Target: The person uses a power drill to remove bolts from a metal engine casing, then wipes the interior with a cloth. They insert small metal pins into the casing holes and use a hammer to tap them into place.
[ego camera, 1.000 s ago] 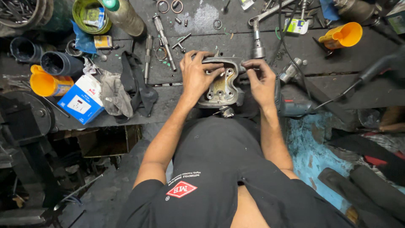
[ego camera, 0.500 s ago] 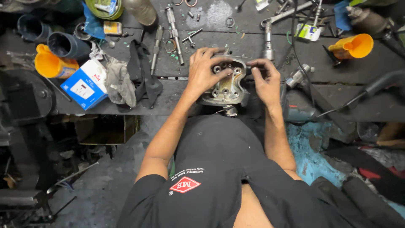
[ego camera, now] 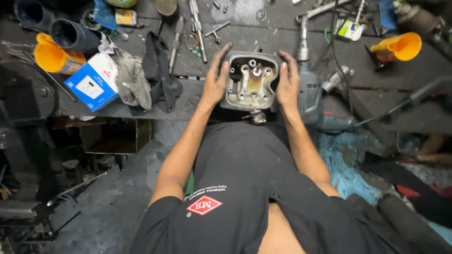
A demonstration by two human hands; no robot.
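A grey metal engine cylinder head (ego camera: 250, 81) sits at the near edge of the dark workbench (ego camera: 282, 42), its open side facing up. My left hand (ego camera: 215, 77) presses flat against its left side. My right hand (ego camera: 287, 80) presses against its right side, so both hands clasp the part between them. Inside the casting I see round bores and valve parts.
A grey power drill (ego camera: 308, 80) lies just right of my right hand. Left of the part lie a black rag (ego camera: 160, 75), a dirty cloth (ego camera: 132, 80), a blue-and-white box (ego camera: 92, 84) and an orange funnel (ego camera: 52, 57). Another orange funnel (ego camera: 400, 47) sits far right. Loose tools (ego camera: 195, 28) lie behind.
The cylinder head was tilted on edge between my hands; now it lies flat, open side up. Both hands have slid to its sides.
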